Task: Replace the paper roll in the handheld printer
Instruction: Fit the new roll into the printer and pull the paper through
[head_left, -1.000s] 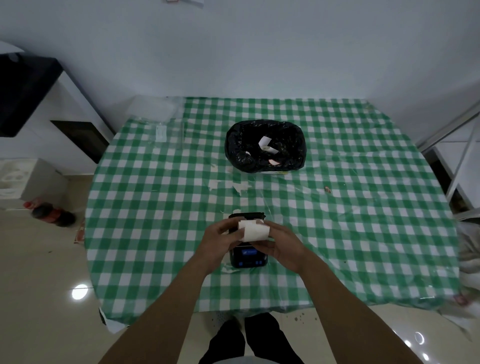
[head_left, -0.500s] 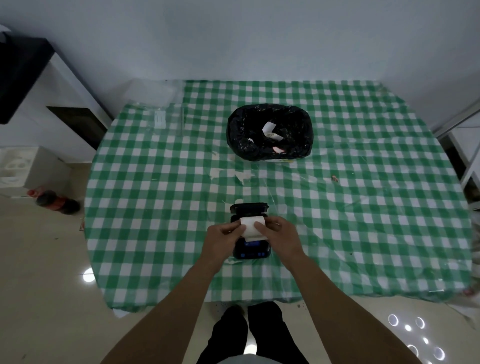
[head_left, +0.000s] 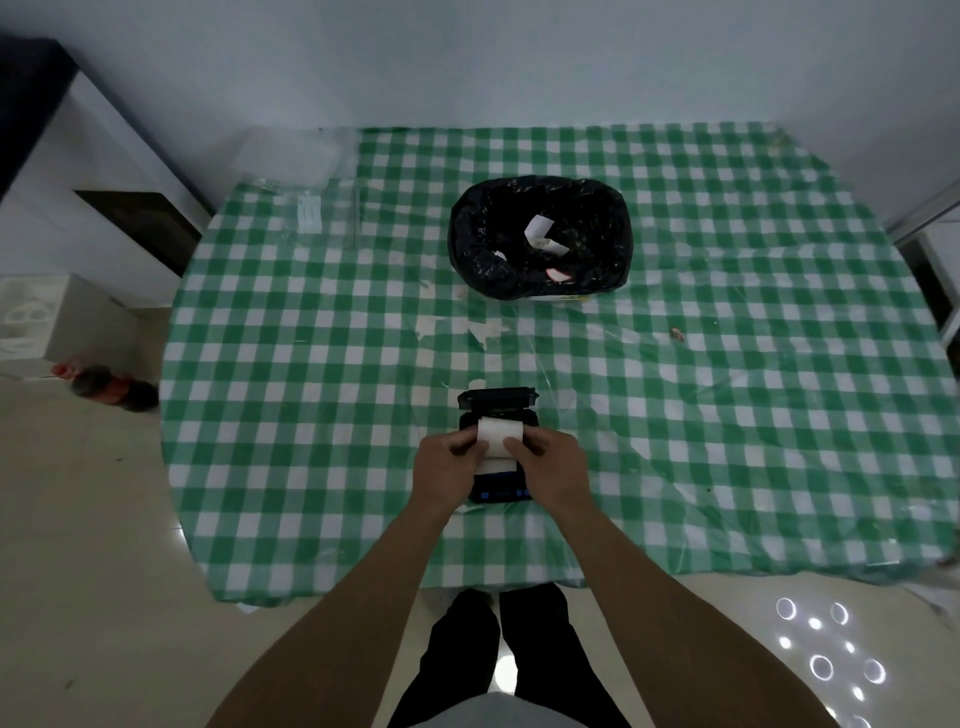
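Note:
A small black handheld printer (head_left: 496, 492) with blue buttons lies on the green checked tablecloth near the table's front edge, its lid (head_left: 496, 399) flipped open toward the far side. A white paper roll (head_left: 498, 433) sits at the open compartment, a strip of paper trailing toward me over the printer body. My left hand (head_left: 447, 474) pinches the roll's left end and my right hand (head_left: 551, 467) pinches its right end. Both hands cover the printer's sides.
A bin lined with a black bag (head_left: 540, 236) holding paper scraps stands beyond the printer. Clear plastic bags (head_left: 311, 208) lie at the far left corner. Torn white scraps (head_left: 485, 328) and a small crumb (head_left: 676, 334) dot the table (head_left: 727, 415). A cola bottle (head_left: 111, 387) lies on the floor.
Both hands have lowered the paper roll from above the printer into the open compartment. The head view has tilted, so the table sits higher in frame.

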